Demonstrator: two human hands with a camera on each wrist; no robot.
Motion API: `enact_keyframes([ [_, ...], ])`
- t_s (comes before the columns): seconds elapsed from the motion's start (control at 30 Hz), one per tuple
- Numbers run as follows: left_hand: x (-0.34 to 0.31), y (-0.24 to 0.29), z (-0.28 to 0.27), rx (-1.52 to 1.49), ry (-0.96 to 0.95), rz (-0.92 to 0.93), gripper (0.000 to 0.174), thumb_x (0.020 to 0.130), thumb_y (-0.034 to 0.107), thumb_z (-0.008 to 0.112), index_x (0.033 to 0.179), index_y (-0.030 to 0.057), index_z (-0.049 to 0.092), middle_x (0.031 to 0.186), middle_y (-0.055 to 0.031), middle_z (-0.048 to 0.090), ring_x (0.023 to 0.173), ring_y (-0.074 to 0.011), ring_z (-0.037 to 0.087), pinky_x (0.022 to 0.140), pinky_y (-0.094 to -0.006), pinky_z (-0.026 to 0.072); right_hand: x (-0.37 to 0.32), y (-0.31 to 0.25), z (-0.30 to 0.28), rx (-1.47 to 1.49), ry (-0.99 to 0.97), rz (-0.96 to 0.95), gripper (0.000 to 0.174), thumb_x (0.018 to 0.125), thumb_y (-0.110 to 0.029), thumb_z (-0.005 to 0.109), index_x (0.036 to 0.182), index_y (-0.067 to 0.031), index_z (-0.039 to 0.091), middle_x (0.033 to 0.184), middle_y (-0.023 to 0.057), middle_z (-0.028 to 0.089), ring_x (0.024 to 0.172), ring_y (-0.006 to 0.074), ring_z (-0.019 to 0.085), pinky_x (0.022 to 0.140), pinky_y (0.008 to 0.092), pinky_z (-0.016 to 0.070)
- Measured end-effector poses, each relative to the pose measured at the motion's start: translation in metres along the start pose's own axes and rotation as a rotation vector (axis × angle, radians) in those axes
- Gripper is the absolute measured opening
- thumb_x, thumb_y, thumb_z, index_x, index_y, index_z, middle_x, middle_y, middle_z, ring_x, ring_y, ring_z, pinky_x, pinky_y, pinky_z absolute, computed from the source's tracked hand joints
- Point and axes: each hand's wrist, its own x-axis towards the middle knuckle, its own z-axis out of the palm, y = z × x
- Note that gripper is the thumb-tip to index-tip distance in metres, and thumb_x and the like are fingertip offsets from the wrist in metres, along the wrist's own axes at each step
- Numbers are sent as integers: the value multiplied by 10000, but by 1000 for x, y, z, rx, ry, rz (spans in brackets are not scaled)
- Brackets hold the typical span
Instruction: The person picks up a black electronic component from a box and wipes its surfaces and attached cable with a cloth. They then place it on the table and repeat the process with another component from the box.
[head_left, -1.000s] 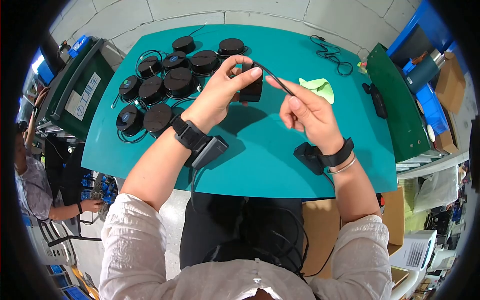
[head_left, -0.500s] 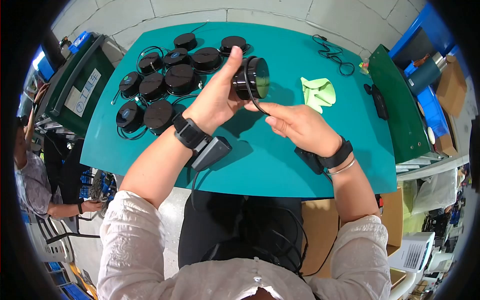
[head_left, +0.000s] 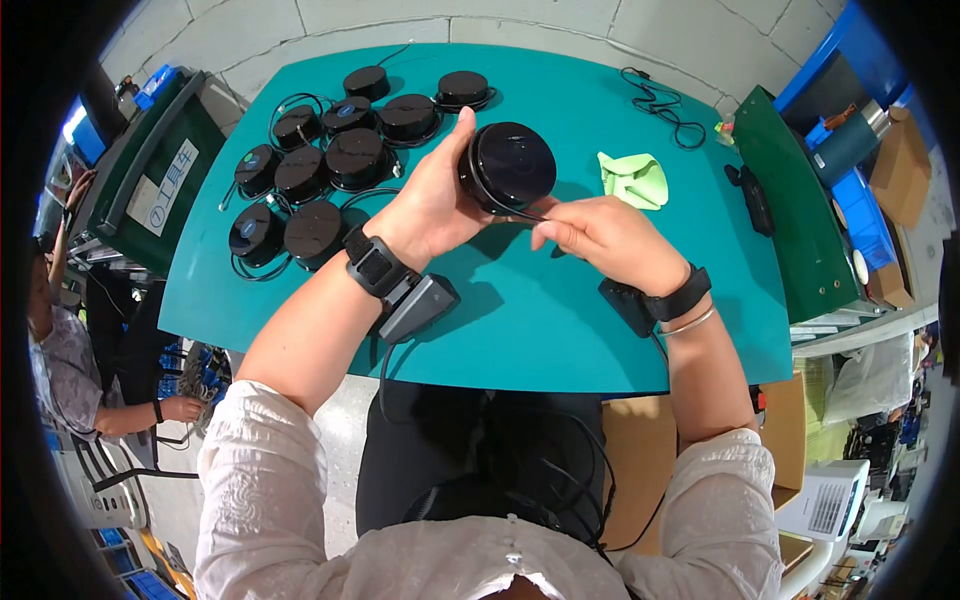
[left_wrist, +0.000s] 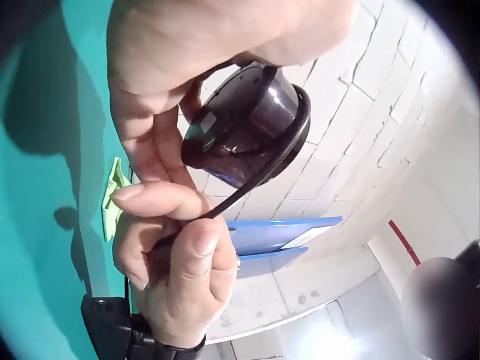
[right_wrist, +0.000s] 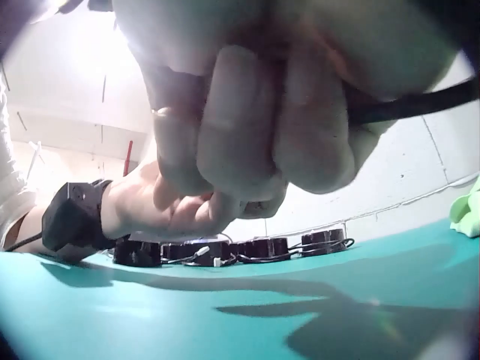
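Observation:
A glossy black round device (head_left: 515, 165) is held up over the table by my left hand (head_left: 425, 210), its flat face turned toward the head camera. The left fingers pass behind and under it, and the thumb stands up along its left side. A black cable (left_wrist: 244, 193) curves around the device's side in the left wrist view. Just right of the device, my right hand (head_left: 625, 242) pinches that cable between thumb and fingers, holding it drawn out. In the right wrist view, curled right-hand fingers (right_wrist: 240, 127) cover most of the work.
Several similar black devices (head_left: 357, 158) with coiled cables stand at the table's left. A light green cloth (head_left: 634, 182) lies right of my hands, and a loose black cable (head_left: 655, 103) at the back right. A dark object (head_left: 752, 200) lies by the right edge.
The right hand came down from above the device to its lower right, bringing the cable around the side. The left hand turned the device so its flat face shows to the head camera.

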Motion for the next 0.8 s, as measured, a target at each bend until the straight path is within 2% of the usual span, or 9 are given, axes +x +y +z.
enact_keyframes([
  [0.13, 11, 0, -15, 18, -44, -9, 587, 975, 550, 374, 1117, 26, 597, 1062, -163, 653, 932, -313, 651, 737, -414, 534, 1, 7, -10, -51, -9, 97, 340, 941, -360, 550, 876, -50, 673, 741, 109, 649, 684, 250, 627, 634, 338, 486],
  [0.2, 10, 6, -18, 35, -59, -34, 567, 973, 536, 395, 1086, 24, 609, 1030, -161, 664, 914, -317, 658, 696, -409, 537, 1, 18, -11, 26, 93, 70, 300, 920, -327, 590, 892, -37, 661, 735, 103, 642, 667, 235, 608, 634, 320, 478],
  [0.27, 6, 13, -20, 155, -365, -237, 539, 970, 514, 423, 1019, 18, 627, 951, -155, 681, 849, -325, 668, 616, -391, 536, -2, 23, -16, 37, 123, 82, 248, 906, -267, 617, 907, -21, 649, 729, 74, 633, 652, 182, 584, 628, 289, 466],
  [0.33, 2, 12, -16, 217, -360, -256, 505, 965, 490, 455, 985, 20, 639, 911, -132, 687, 787, -264, 675, 596, -328, 532, -2, 27, -19, 134, 139, 100, 211, 900, -218, 630, 916, -8, 638, 721, 37, 618, 654, 122, 556, 618, 273, 455],
  [0.43, 3, 2, -12, 629, -237, -156, 421, 963, 435, 505, 976, 40, 649, 883, -52, 675, 745, -103, 645, 607, -253, 517, 0, 32, -14, 243, 224, 87, 210, 914, -208, 619, 907, 1, 634, 702, 7, 592, 641, 71, 519, 588, 248, 436],
  [0.57, -10, -5, 5, 885, -200, -83, 417, 946, 451, 522, 1007, 43, 579, 811, -19, 575, 648, -101, 541, 519, -249, 459, 4, 18, -4, 422, 262, 231, 225, 938, -219, 591, 903, 0, 632, 701, 1, 598, 608, 59, 501, 551, 228, 415],
  [0.63, -6, -14, 3, 1242, -32, 242, 426, 942, 447, 506, 1057, 37, 523, 828, -28, 536, 671, -102, 515, 488, -244, 418, 4, 16, 1, 529, 306, 245, 219, 955, -210, 559, 960, -10, 650, 702, -9, 605, 584, 47, 494, 525, 213, 400],
  [0.73, 3, -14, -6, 1135, 63, 363, 430, 947, 433, 474, 1093, 30, 500, 851, -41, 539, 704, -101, 521, 491, -240, 411, 4, -1, 10, 399, 396, 139, 235, 970, -202, 526, 1050, -21, 654, 690, -11, 609, 570, 53, 497, 515, 221, 400],
  [0.8, 6, -14, -10, 1112, 95, 360, 448, 963, 460, 442, 1094, 36, 504, 841, -36, 535, 689, -101, 514, 483, -245, 403, 1, -14, 10, 285, 407, 135, 225, 950, -142, 529, 1112, -50, 654, 711, 21, 617, 584, 108, 537, 541, 247, 439],
])
